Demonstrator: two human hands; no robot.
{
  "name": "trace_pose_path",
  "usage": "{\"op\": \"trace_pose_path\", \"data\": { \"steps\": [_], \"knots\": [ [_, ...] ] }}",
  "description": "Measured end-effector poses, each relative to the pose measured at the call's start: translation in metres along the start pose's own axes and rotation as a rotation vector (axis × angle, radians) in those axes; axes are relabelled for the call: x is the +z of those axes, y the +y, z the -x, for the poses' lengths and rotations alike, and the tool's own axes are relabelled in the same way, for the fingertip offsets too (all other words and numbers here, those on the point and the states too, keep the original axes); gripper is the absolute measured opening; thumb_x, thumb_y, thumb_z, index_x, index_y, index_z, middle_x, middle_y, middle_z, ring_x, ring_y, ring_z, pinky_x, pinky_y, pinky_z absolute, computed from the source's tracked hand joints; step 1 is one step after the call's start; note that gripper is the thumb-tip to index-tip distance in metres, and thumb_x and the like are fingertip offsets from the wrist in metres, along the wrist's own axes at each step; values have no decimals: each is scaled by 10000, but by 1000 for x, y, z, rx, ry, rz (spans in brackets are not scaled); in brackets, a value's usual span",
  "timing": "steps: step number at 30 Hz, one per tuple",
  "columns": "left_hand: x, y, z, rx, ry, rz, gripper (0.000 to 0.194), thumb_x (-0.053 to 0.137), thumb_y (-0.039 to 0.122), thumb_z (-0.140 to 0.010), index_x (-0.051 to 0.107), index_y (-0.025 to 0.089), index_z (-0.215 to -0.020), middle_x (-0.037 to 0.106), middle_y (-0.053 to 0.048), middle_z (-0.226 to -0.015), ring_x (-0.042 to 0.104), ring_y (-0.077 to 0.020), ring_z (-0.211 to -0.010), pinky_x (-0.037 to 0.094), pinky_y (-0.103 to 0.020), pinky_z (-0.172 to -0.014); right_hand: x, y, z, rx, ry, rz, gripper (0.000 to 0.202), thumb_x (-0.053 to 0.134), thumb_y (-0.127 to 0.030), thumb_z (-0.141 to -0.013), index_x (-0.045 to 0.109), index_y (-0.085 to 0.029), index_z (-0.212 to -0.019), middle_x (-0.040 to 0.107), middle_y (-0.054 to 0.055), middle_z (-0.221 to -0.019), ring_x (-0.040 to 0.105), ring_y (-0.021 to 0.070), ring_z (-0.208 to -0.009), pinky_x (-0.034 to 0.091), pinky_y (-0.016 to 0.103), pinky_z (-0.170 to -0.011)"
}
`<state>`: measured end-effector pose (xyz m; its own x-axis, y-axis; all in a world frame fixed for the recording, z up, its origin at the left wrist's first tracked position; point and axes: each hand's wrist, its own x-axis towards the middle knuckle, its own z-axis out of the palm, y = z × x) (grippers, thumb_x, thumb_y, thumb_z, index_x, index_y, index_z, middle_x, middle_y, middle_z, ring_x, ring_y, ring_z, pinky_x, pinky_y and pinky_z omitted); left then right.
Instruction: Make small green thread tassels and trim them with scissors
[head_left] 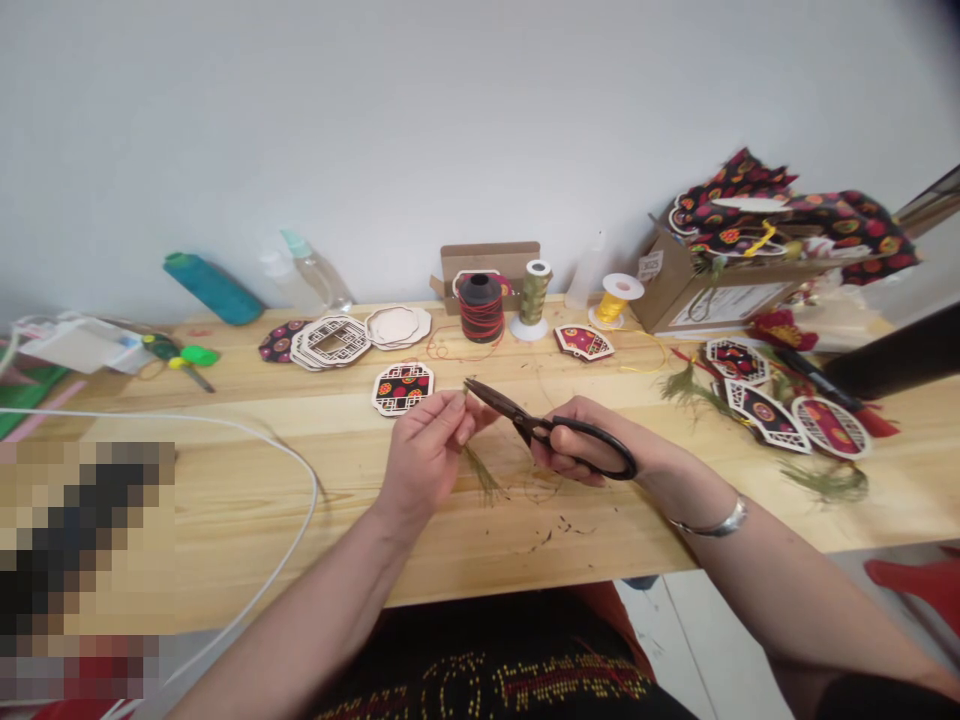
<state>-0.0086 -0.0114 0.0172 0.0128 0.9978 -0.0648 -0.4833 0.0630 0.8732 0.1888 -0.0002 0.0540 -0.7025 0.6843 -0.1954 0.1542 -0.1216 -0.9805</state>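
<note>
My left hand [429, 445] is closed in a pinch on a green tassel [482, 474], whose loose strands hang below the fingers over the wooden table. My right hand [574, 445] grips black-handled scissors [517, 415]. The scissors point left, and their tips lie beside my left fingertips. Just beyond my left hand lies an octagonal ornament [403, 389] with a dark floral centre and a pale lattice frame. Small dark scraps [551, 538] are scattered on the table below my right hand.
Along the wall stand a red-and-black thread spool [481, 308], a green spool [532, 300], a yellow spool [620, 300] and a teal cone [214, 288]. Lattice frames [330, 343] lie behind left. Finished ornaments [765, 414] and a cardboard box [720, 290] are right. A white cable [311, 480] curves left.
</note>
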Motion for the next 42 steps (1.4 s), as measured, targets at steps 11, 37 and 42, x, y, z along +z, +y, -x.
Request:
{"op": "trace_pose_path", "data": {
  "steps": [11, 37, 42],
  "knots": [
    [1, 0, -3, -115, 67, 96, 104, 626, 204, -762, 601, 126, -698, 330, 74, -473, 307, -40, -433, 360, -201, -481, -27, 9, -3, 30, -1, 271, 576, 492, -667, -753, 604, -102, -774, 365, -70, -460, 310, 47, -385, 221, 193, -373],
    [1, -5, -5, -197, 79, 155, 114, 651, 187, -739, 587, 117, -675, 347, 70, -473, 293, -43, -446, 366, -203, -487, -48, -13, 11, 395, 538, 1385, 275, 470, -271, -831, 695, -118, -864, 679, 184, -918, 623, 297, -863, 433, 363, -701],
    [1, -6, -5, -183, 66, 153, 131, 656, 211, -740, 592, 118, -674, 332, 76, -467, 291, -43, -443, 369, -203, -492, -6, -14, -24, -174, 390, 699, 175, 591, -297, -809, 691, -165, -865, 681, 49, -802, 581, 147, -716, 424, 270, -662]
  ]
}}
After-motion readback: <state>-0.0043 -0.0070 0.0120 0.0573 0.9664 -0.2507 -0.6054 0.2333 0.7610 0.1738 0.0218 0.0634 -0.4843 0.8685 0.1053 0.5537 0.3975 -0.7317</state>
